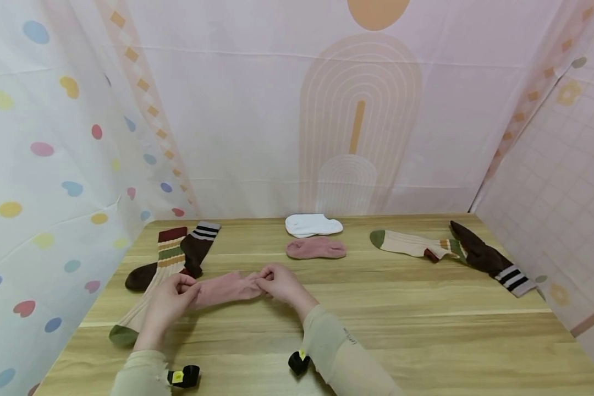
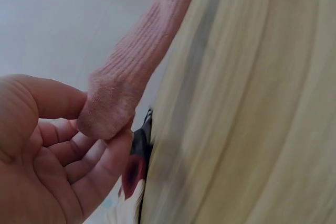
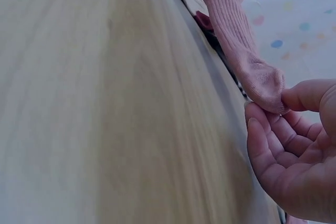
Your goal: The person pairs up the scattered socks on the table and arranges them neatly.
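A ribbed pink sock (image 1: pixel 227 289) is stretched sideways between both hands, just above the table. My left hand (image 1: pixel 169 302) pinches one end between thumb and fingers; in the left wrist view that rounded end of the pink sock (image 2: pixel 107 108) shows in the left hand (image 2: pixel 58 150). The other end is pinched by my right hand (image 1: pixel 283 285), and the right wrist view shows the right hand (image 3: pixel 294 145) at the smooth tip of the pink sock (image 3: pixel 260 82). Behind the hands lies a second pink sock (image 1: pixel 315 248), flat on the table.
A white sock (image 1: pixel 314 225) lies at the table's back edge. On the left, a striped cream sock (image 1: pixel 168 258) with a green toe overlaps a dark brown sock (image 1: pixel 196 250). At the right lie another cream sock (image 1: pixel 408 243) and brown sock (image 1: pixel 482 254). Patterned cloth (image 1: pixel 247 137) hangs around the wooden table (image 1: pixel 401 330).
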